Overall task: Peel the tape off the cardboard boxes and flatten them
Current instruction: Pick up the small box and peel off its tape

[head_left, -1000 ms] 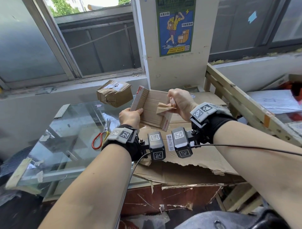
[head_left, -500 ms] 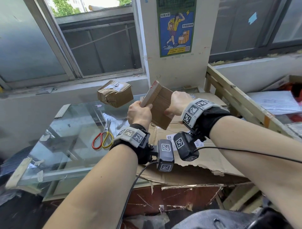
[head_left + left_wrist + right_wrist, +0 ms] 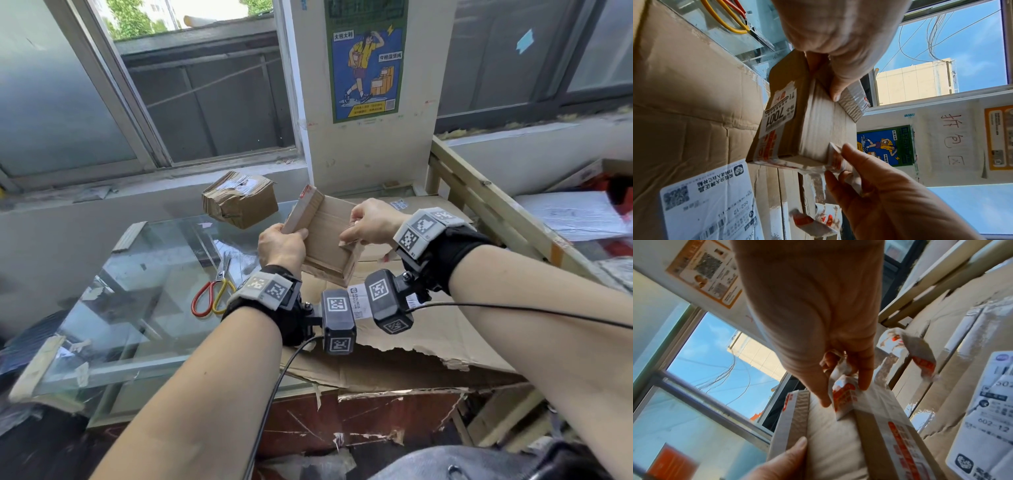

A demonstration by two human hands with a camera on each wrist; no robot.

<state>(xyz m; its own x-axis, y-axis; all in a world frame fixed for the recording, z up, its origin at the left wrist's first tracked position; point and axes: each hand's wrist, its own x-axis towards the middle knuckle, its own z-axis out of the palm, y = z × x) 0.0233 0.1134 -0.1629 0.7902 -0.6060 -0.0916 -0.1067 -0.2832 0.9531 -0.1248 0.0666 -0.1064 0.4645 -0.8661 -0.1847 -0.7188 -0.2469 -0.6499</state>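
Left of the frame in the head view: glass tabletop with red-and-yellow scissors lying on it, untouched. Upper centre-left, a second taped box sits at the far edge of the glass near the window sill, still sealed and crumpled, well apart from the hands.

Centre: the small cardboard box is held up in the air above a big flattened cardboard sheet, not resting on anything. Left hand grips the box's left edge, thumb over one face, fingers behind. Box looks partly opened, one flap standing up at upper left.

Right of centre: right hand pinches a lifted end of the tape, white with red print, at the box's right corner; in the right wrist view thumb and forefinger are closed on the strip. More of the same tape runs along the box face by a "7001" label, still stuck down. A loose peeled scrap lies on the sheet below.

Step, as I judge it: peeling tape off the first box, mid-strip; flattening not started.

Next move probably calls for a steady pull of the strip along the seam while the left hand braces the box, re-pinching closer to the cardboard if it starts to tear. Then the remaining strips, then collapse it.

Far right: wooden frame, papers beyond.
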